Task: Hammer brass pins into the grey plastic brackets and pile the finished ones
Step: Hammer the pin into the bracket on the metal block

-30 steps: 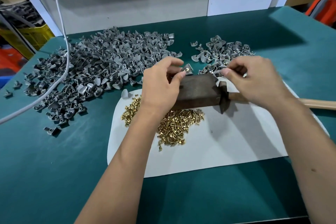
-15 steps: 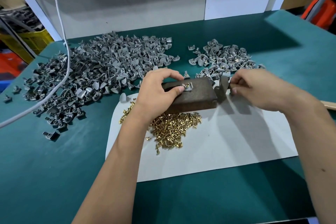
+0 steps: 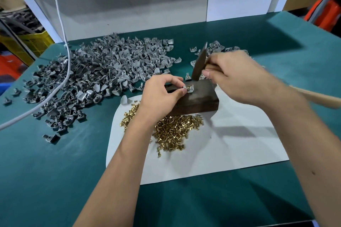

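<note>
Brass pin [image 3: 187, 89] standing in the grey bracket [image 3: 190, 89] my left hand [image 3: 162, 96] is pinching on the block [image 3: 201, 97]; my right hand [image 3: 238, 77] is gripping the hammer [image 3: 199, 63].

Both bare forearms are stretched forward from the lower edge of the view. The left hand [image 3: 160, 92] is held palm down, thumb and forefinger pinched together. The right hand [image 3: 238, 75] is curled in a closed grip, raised and blurred.
</note>
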Available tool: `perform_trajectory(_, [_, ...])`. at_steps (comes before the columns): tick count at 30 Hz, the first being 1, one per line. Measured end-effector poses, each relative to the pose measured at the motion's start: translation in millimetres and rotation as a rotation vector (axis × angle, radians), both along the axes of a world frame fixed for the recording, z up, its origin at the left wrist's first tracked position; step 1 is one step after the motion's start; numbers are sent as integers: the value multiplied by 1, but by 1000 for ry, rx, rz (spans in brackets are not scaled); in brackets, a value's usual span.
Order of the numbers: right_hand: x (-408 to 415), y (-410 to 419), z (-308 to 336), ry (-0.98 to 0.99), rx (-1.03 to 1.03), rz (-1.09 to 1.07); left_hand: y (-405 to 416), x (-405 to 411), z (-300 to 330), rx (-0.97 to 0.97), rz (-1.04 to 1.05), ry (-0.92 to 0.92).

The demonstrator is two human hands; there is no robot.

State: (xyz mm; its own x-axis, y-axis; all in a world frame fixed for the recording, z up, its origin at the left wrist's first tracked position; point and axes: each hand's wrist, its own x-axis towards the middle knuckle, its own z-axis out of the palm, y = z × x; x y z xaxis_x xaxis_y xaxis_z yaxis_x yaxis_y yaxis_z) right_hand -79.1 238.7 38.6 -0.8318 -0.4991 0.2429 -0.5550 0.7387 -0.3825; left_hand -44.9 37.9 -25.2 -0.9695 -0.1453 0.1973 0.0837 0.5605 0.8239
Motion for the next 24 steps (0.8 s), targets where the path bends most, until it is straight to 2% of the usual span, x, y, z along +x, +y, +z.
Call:
perform_trajectory(3, [5,-6,1,62,-134,-9,1,1,1,19,1,-10])
perform_trajectory(7, [9,-10,-6,-45,122,-48,2,3,4,69,18,-37])
perform_trajectory(9, [6,-6,4,-3,201,-80,3,3,6,66,26,-42])
perform_trajectory(10, [6,-4,9,42,184,-94,3,3,7,64,30,-39])
perform_trajectory(13, [11,-7,8,151,-83,-106,2,4,6,48,28,-27])
perform_trajectory(14, [14,-11,4,135,-83,-94,2,4,6,48,26,-26])
perform_trajectory(17, [17,-15,-8,-16,116,-80,4,6,6,72,23,-36])
perform_trajectory(19, [14,-11,0,7,191,-112,4,6,7,73,25,-47])
perform_trajectory(20, [11,-10,5,55,181,-119,3,5,8,68,33,-44])
perform_trajectory(22, [11,-9,7,169,11,-137,2,4,8,50,34,-35])
perform_trajectory(24, [16,-13,1,181,-95,-121,2,4,7,51,30,-30])
